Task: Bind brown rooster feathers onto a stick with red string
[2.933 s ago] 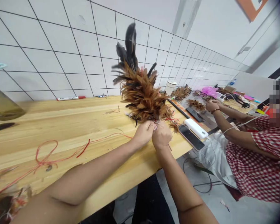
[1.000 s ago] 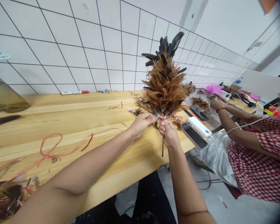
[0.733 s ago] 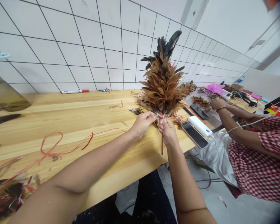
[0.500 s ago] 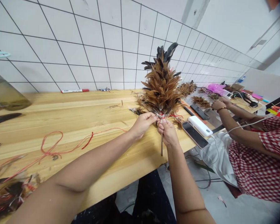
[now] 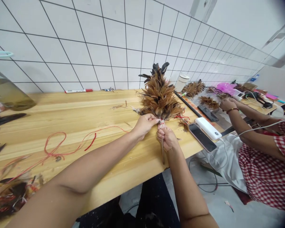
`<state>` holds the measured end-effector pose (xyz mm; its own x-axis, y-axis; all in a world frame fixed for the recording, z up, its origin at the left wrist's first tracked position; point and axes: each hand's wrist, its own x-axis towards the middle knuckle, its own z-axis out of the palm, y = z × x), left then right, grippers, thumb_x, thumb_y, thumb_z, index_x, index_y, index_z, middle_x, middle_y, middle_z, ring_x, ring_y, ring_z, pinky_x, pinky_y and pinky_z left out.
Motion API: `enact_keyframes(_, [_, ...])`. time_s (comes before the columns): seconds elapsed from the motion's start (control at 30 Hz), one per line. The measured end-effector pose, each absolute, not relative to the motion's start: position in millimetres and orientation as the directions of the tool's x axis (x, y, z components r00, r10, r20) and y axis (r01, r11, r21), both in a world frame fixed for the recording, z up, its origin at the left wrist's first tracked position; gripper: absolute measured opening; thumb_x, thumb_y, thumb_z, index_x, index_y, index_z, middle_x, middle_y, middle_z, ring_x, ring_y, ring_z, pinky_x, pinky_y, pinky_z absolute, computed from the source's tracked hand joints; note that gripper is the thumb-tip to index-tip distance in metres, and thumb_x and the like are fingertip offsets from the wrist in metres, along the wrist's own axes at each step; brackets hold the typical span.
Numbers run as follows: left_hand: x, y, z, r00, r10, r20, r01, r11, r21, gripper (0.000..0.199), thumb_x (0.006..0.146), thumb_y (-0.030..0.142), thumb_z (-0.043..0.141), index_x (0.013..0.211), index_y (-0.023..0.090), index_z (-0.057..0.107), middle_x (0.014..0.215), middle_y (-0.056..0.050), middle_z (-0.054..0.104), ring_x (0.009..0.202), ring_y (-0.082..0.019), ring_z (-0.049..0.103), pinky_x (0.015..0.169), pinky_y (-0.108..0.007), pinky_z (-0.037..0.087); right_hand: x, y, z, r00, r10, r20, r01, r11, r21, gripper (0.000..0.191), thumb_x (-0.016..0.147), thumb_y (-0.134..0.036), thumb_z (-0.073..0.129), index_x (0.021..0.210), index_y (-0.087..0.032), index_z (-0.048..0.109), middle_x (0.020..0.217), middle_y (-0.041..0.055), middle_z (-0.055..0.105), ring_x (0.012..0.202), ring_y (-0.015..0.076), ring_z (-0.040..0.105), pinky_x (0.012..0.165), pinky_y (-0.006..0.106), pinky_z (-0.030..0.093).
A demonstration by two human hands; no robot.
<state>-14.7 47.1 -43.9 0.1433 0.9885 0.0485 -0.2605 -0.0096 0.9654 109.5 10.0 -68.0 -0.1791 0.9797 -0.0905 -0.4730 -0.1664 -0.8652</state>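
Note:
A bushy bundle of brown feathers (image 5: 159,98) with black tips points away from me over the wooden table (image 5: 99,110). My right hand (image 5: 166,136) is wrapped round its thin stick (image 5: 162,153), just below the feathers. Beside it, my left hand (image 5: 146,125) pinches at the white and red binding at the feathers' base; what lies between the fingertips is too small to make out. A long red string (image 5: 85,139) runs from near my left wrist across the table in loops.
Right of my hands lie a phone (image 5: 201,136), a white power bank (image 5: 207,128) with a cable and a second phone (image 5: 207,113). Farther right, a person's hands (image 5: 228,106) work near feathers. Loose feathers (image 5: 11,196) and a jar (image 5: 10,91) are at the left.
The feather bundle has tipped lower and its top has shifted left. My right hand has moved slightly down the stick. A white cup behind the bundle has come into view.

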Motion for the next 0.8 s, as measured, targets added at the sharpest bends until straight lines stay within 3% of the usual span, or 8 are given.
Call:
enact_keyframes(0.2, [-16, 41, -41, 0.168, 0.986, -0.007, -0.296, 0.057, 0.953, 0.035, 0.058, 0.037, 0.080, 0.065, 0.014, 0.054, 0.052, 0.005, 0.050, 0.049, -0.005, 0.037, 0.049, -0.020, 0.025, 105, 7, -68, -0.162, 0.983, -0.087, -0.455, -0.153, -0.878, 0.034, 0.070, -0.044, 0.070, 0.075, -0.018, 0.050, 0.052, -0.0113, 0.027, 0.041, 0.0030, 0.018, 0.040, 0.017, 0.014])
enact_keyframes(0.4, [-18, 41, -38, 0.411, 0.895, -0.173, -0.354, 0.332, 0.875, 0.042, 0.054, 0.041, 0.084, 0.060, 0.014, 0.053, 0.043, 0.009, 0.032, 0.037, -0.001, 0.016, 0.041, -0.023, 0.003, 104, 5, -66, -0.134, 0.990, -0.038, -0.423, -0.091, -0.901, 0.037, 0.069, -0.049, 0.070, 0.072, -0.018, 0.050, 0.051, -0.0106, 0.027, 0.043, 0.0037, 0.016, 0.043, 0.019, 0.011])
enact_keyframes(0.63, [-20, 40, -34, 0.494, 0.867, -0.067, -0.481, 0.337, 0.809, 0.039, 0.057, 0.030, 0.083, 0.055, 0.012, 0.049, 0.043, 0.009, 0.029, 0.039, 0.001, 0.020, 0.040, -0.019, 0.007, 97, -1, -55, -0.081, 0.996, 0.039, -0.301, 0.013, -0.954, 0.041, 0.070, -0.055, 0.067, 0.069, -0.018, 0.050, 0.055, -0.0073, 0.035, 0.046, 0.0040, 0.020, 0.043, 0.020, 0.013])
enact_keyframes(0.8, [-18, 40, -38, 0.520, 0.854, 0.006, -0.528, 0.315, 0.789, 0.039, 0.058, 0.032, 0.084, 0.057, 0.010, 0.052, 0.048, 0.004, 0.042, 0.042, 0.000, 0.028, 0.041, -0.018, 0.011, 99, -6, -41, -0.082, 0.995, 0.055, -0.291, 0.029, -0.956, 0.039, 0.070, -0.052, 0.069, 0.071, -0.018, 0.051, 0.052, -0.0081, 0.034, 0.046, 0.0043, 0.021, 0.042, 0.020, 0.014])
